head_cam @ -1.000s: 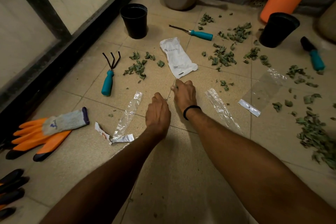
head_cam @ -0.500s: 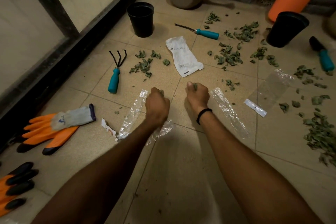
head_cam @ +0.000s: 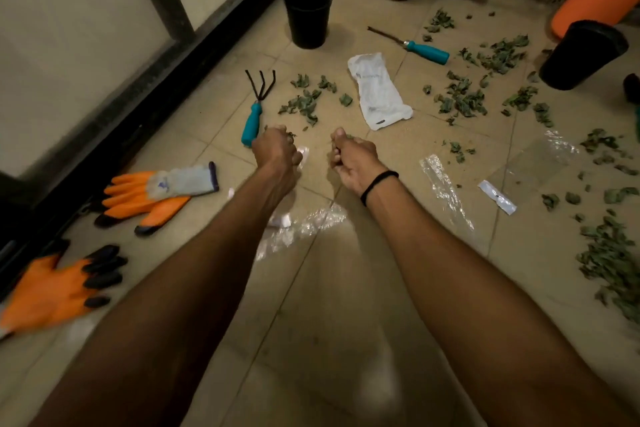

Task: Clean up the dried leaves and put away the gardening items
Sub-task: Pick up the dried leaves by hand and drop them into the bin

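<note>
As both hands (head_cam: 277,151) grip some, dried leaves (head_cam: 303,104) lie just beyond.

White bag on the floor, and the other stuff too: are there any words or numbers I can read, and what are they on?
No text here can be read.
white bag: faint grey print at the far end, small dark mark at the near end; too blurred.
orange glove: blue mark on its grey cuff; too blurred.
white strip on the clear bag: tiny dark mark; too small.
</note>
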Action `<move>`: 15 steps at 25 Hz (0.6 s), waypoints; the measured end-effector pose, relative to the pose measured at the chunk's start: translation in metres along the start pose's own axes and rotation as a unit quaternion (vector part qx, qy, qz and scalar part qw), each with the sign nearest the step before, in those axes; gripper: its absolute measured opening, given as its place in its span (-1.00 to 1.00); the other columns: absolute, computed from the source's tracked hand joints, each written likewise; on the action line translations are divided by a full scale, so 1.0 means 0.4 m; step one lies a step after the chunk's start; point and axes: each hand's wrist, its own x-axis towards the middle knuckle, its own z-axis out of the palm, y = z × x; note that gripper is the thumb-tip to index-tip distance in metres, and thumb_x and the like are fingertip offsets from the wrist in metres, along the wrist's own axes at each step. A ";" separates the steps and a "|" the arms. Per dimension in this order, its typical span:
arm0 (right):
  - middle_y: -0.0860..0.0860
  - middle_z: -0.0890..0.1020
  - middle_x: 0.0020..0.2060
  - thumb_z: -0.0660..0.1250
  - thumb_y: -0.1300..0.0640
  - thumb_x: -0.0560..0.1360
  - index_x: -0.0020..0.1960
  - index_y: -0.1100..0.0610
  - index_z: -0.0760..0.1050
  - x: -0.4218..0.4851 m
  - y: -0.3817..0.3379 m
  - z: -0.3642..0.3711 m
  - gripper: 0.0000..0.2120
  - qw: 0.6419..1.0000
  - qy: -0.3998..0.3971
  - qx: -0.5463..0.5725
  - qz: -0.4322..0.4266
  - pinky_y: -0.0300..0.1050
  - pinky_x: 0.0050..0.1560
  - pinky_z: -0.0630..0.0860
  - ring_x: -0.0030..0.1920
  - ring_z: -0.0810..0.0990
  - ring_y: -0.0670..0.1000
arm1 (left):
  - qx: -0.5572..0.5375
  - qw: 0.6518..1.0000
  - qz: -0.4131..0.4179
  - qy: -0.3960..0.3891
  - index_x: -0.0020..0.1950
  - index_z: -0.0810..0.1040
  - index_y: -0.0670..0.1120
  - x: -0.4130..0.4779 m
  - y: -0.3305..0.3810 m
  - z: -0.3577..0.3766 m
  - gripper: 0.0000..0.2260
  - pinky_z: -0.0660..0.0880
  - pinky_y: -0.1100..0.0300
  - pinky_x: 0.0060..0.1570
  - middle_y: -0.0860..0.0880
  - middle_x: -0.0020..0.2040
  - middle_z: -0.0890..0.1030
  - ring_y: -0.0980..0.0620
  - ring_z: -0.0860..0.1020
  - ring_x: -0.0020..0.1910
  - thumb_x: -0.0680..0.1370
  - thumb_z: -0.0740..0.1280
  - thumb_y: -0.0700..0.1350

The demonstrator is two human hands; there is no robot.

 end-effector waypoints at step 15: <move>0.03 0.43 -0.32 0.29 0.14 0.62 -0.06 0.25 0.51 -1.290 -0.026 0.462 -0.83 0.917 -0.205 -0.223 0.258 -0.30 -0.45 0.35 -0.38 0.35 -0.09 | -0.165 0.949 -0.103 0.249 -0.22 0.30 -0.08 -1.069 0.589 -0.740 -0.74 0.08 0.27 -0.57 0.01 -0.46 0.27 0.12 0.14 -0.59 0.62 0.03 -0.32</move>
